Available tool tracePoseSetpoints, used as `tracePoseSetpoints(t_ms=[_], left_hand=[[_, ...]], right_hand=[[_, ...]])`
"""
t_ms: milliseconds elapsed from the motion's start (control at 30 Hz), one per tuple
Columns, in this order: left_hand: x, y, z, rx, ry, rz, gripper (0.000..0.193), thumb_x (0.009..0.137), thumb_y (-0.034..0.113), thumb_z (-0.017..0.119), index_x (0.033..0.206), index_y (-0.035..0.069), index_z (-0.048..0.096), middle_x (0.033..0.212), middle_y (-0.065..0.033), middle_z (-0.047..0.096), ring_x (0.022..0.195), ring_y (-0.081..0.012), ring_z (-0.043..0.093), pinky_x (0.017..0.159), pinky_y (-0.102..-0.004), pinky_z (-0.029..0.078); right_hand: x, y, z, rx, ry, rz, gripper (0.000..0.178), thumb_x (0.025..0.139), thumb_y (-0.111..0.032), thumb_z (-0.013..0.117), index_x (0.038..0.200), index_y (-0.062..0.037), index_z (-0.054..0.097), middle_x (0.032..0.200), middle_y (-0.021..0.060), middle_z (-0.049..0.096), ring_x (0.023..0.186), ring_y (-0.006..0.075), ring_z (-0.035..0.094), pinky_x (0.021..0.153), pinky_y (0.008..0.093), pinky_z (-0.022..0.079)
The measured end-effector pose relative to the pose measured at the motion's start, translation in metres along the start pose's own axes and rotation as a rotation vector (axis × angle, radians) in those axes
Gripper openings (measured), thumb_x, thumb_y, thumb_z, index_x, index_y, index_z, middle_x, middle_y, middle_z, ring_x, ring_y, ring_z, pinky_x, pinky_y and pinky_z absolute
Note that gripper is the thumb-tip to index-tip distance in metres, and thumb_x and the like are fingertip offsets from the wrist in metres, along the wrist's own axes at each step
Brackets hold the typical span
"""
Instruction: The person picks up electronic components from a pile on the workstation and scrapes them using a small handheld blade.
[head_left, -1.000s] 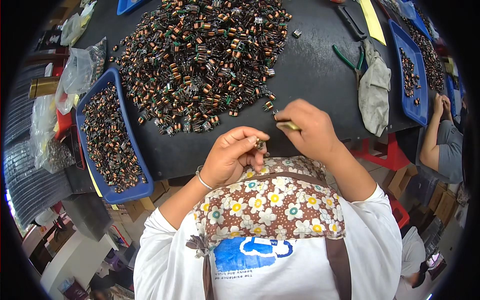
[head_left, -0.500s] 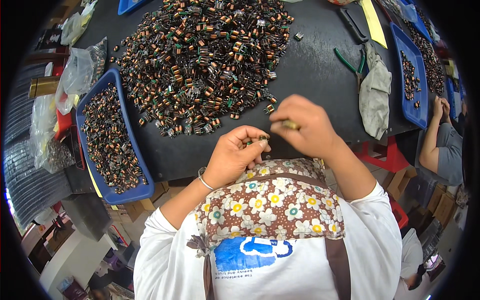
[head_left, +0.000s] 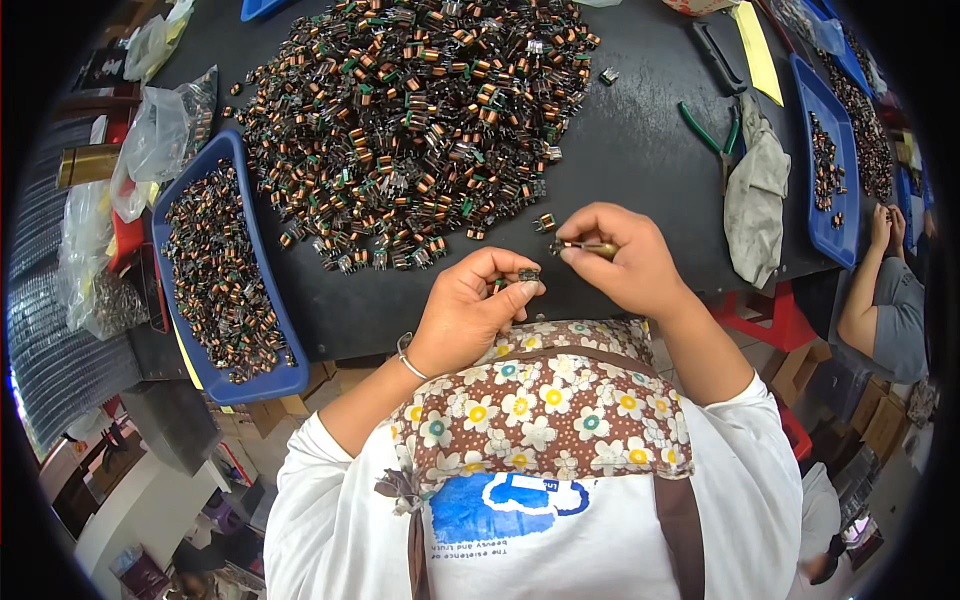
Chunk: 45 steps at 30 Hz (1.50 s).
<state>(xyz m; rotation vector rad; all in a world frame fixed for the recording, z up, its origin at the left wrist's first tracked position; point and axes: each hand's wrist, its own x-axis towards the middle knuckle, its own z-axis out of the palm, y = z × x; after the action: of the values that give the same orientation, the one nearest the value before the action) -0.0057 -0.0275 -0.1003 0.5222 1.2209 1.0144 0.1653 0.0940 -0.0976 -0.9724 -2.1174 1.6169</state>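
Note:
Between the thumb and fingers of my left hand (head_left: 470, 300) is a small dark coil component (head_left: 529, 274), with another bit of green showing under the fingers. My right hand (head_left: 625, 260) grips a small brass-coloured hand tool (head_left: 597, 248), its narrow tip pointing left, a little above and apart from the held component. What sits at that tip is too small to make out. One loose coil component (head_left: 544, 222) lies on the table just beyond the tip. Farther off rises a large heap of copper-wound coil components (head_left: 400, 130).
On the left stands a blue tray (head_left: 293, 380) full of coil components, with plastic bags (head_left: 158, 145) beyond it. Green-handled pliers (head_left: 722, 150), a grey cloth (head_left: 757, 200) and a black-handled tool (head_left: 715, 60) lie right. Another blue tray (head_left: 835, 240) and a co-worker's arms (head_left: 868, 285) are farther right.
My right hand has shifted slightly right and down, turning so the tool and its tip show more clearly. My left hand keeps its hold on the component, nearly still.

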Motion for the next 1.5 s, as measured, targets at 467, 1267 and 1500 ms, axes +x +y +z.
tracePoseSetpoints(t_ms=[467,1267,1500], left_hand=[[-0.001,-0.010,0.008,0.198,-0.053,0.151,0.018,0.086,0.005,0.060,0.104,0.001,0.059,0.089,-0.0018,0.063,0.071,-0.0038,0.055,0.060,-0.0172,0.046],[-0.017,-0.011,0.016,-0.184,-0.179,0.062,0.017,0.091,0.007,0.052,0.106,0.000,0.056,0.090,-0.0103,0.061,0.064,-0.0096,0.054,0.050,-0.0200,0.043],[-0.025,-0.019,0.015,-0.178,-0.157,0.045,0.016,0.090,0.006,0.054,0.104,0.001,0.057,0.090,-0.0103,0.061,0.064,-0.0098,0.054,0.050,-0.0206,0.043]], right_hand=[[-0.012,-0.003,-0.005,-0.319,-0.136,-0.391,0.012,0.071,-0.002,0.066,0.082,-0.0050,0.064,0.078,0.0070,0.059,0.067,0.0240,0.059,0.057,0.0327,0.046],[-0.031,-0.016,-0.008,-0.227,-0.209,-0.389,0.012,0.074,-0.001,0.063,0.086,-0.0023,0.061,0.078,0.0105,0.057,0.069,0.0269,0.057,0.059,0.0348,0.046],[-0.042,-0.022,0.002,-0.381,-0.163,-0.429,0.010,0.072,-0.006,0.062,0.082,-0.0056,0.061,0.081,0.0065,0.057,0.074,0.0270,0.057,0.063,0.0377,0.047]])
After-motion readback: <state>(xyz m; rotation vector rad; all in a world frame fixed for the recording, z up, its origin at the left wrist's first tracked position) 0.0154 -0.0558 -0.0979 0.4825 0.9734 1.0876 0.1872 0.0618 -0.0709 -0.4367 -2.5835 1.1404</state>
